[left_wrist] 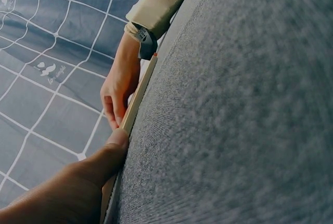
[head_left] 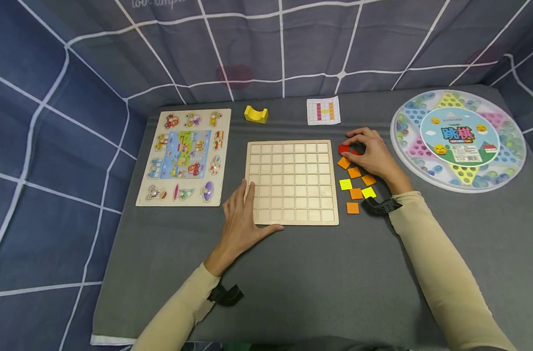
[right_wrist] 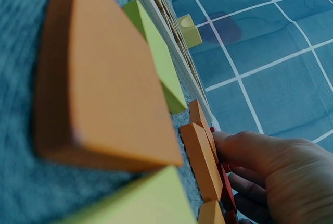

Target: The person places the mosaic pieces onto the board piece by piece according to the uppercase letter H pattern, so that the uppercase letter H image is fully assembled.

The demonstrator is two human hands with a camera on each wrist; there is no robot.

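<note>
A wooden grid board (head_left: 292, 183) lies flat on the grey cloth, its cells bare. My left hand (head_left: 242, 222) rests at the board's lower left corner, fingers spread along the left edge and thumb along the front edge. In the left wrist view its thumb (left_wrist: 106, 159) touches the board's side. Right of the board, my right hand (head_left: 369, 153) pinches a red square tile (head_left: 344, 149) between thumb and fingers; another red tile is partly hidden under the hand. Orange tiles (head_left: 352, 208) and yellow tiles (head_left: 345, 184) lie scattered just nearer, also large in the right wrist view.
A pattern card (head_left: 323, 111) with coloured squares lies behind the board, near a yellow curved block (head_left: 256, 114). To the left lies a picture puzzle board (head_left: 183, 158). A round Chinese checkers box (head_left: 458, 141) sits at the right. A checked cloth (head_left: 257, 48) hangs behind.
</note>
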